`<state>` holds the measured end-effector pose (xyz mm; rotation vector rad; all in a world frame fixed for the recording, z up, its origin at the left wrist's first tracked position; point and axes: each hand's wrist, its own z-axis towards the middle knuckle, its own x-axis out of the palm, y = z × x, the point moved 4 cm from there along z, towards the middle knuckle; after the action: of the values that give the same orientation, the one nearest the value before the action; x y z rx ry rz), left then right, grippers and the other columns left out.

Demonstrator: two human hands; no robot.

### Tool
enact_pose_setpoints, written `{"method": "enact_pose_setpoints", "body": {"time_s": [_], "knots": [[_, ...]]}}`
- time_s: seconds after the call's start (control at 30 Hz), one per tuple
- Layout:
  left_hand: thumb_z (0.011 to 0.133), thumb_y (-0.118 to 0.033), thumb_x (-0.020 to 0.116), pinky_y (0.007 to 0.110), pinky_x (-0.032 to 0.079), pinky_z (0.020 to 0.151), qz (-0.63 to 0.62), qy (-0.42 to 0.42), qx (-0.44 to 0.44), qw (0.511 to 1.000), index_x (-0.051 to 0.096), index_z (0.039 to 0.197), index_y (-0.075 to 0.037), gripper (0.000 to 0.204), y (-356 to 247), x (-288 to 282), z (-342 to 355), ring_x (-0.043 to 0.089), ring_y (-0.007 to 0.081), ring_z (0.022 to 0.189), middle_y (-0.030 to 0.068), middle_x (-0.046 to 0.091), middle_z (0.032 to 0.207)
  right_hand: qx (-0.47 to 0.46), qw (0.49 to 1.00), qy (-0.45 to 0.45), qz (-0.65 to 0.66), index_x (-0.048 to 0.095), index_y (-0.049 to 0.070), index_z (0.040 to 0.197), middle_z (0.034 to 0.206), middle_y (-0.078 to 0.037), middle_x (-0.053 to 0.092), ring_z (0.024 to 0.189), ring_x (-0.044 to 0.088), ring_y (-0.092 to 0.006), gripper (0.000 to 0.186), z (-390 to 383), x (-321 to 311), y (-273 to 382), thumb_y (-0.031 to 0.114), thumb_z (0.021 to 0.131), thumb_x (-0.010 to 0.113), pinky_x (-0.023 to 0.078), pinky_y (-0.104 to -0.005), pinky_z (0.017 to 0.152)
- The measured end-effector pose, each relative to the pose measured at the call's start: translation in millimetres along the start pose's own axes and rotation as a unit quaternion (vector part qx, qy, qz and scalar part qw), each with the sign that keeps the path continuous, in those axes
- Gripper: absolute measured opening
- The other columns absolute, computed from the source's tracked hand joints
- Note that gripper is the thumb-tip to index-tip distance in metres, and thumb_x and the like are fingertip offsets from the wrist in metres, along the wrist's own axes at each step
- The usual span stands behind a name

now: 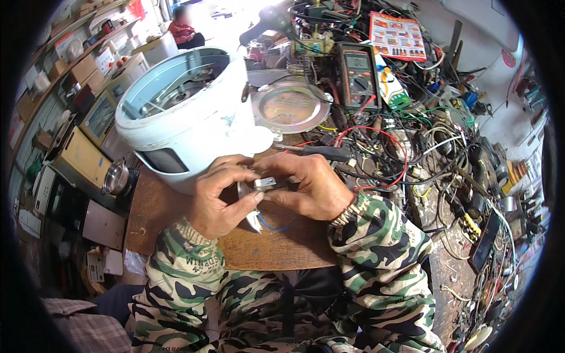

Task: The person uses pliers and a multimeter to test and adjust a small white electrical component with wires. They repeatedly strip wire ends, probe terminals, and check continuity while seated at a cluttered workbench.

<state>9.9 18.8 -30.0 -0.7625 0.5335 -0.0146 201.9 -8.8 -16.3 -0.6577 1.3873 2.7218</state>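
Note:
Over the brown wooden board point(282, 247), both my hands work close together on a small part. My left hand point(220, 200) pinches it between thumb and fingers. On the other side my right hand point(315, 185) has its thumb and fingers closed on the same part. What shows of it is a small pale metal-and-plastic piece point(265, 183). Below my left thumb a white plastic piece point(254, 222) sticks out, and a thin blue wire point(275, 227) curves beside it. Its exact kind is mostly hidden by my fingers. Just beyond my left hand stands a pale blue rice cooker body point(194, 132), its top uncovered.
A round metal plate point(291, 107) lies behind my hands. A dark-handled tool point(323, 153) rests near my right knuckles. To the right are a multimeter point(358, 76) and tangled cables point(406, 147). Shelves with appliances point(82, 153) line the left; a person point(185, 29) sits far back.

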Motion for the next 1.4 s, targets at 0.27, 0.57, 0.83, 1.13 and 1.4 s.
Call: {"method": "enact_pose_setpoints", "body": {"time_s": [0.27, 0.57, 0.83, 1.13, 1.4], "knots": [[0.093, -0.007, 0.072, 0.035, 0.051, 0.097, -0.060, 0.003, -0.030, 0.998, 0.066, 0.113, 0.004, 0.023, 7.7, -6.3, -10.3, 0.064, 0.0226, 0.113, 0.0186, 0.067, 0.121, 0.064, 0.968, -0.172, -0.173, 0.072, -0.002, 0.110, 0.102, -0.020, 0.075, 0.091, 0.074, -0.0311, 0.029, -3.5, -68.7, -27.6, 0.012, 0.084, 0.077, 0.058, -0.0386, 0.081], [0.099, -0.015, 0.068, 0.034, 0.050, 0.102, -0.137, 0.015, -0.127, 0.982, 0.061, 0.129, 0.007, 0.037, 10.7, -5.8, -10.9, 0.063, 0.0180, 0.115, 0.0151, 0.069, 0.126, 0.172, 0.884, -0.047, -0.432, 0.072, 0.003, 0.092, 0.090, -0.021, 0.070, 0.093, 0.068, -0.0419, 0.027, -24.6, -83.0, -59.6, 0.023, 0.076, 0.082, 0.053, -0.0500, 0.080], [0.100, -0.014, 0.067, 0.032, 0.051, 0.098, -0.131, 0.025, -0.136, 0.982, 0.062, 0.131, 0.007, 0.037, 13.6, -7.1, -12.2, 0.065, 0.0154, 0.109, 0.0130, 0.070, 0.123, 0.167, 0.963, -0.211, 0.031, 0.069, -0.005, 0.104, 0.084, -0.012, 0.074, 0.075, 0.071, -0.0190, 0.023, -22.3, -110.3, -38.1, 0.005, 0.085, 0.078, 0.056, -0.0313, 0.069], [0.099, -0.014, 0.070, 0.030, 0.051, 0.095, -0.119, 0.009, -0.128, 0.985, 0.065, 0.127, 0.007, 0.036, 11.5, -5.7, -11.1, 0.065, 0.0138, 0.107, 0.0117, 0.071, 0.119, 0.097, 0.968, -0.149, 0.178, 0.066, 0.000, 0.102, 0.084, -0.004, 0.070, 0.070, 0.066, -0.0094, 0.025, -26.2, -104.6, -3.2, 0.009, 0.085, 0.082, 0.052, -0.0236, 0.065], [0.098, -0.012, 0.070, 0.030, 0.052, 0.093, -0.103, -0.004, -0.095, 0.990, 0.067, 0.125, 0.006, 0.033, 11.0, -2.8, -9.0, 0.066, 0.0143, 0.104, 0.0117, 0.072, 0.116, 0.121, 0.972, -0.125, 0.158, 0.066, 0.002, 0.102, 0.086, 0.000, 0.070, 0.075, 0.063, -0.0047, 0.024, -22.6, -90.1, -4.1, 0.005, 0.085, 0.082, 0.050, -0.0213, 0.068]]}}
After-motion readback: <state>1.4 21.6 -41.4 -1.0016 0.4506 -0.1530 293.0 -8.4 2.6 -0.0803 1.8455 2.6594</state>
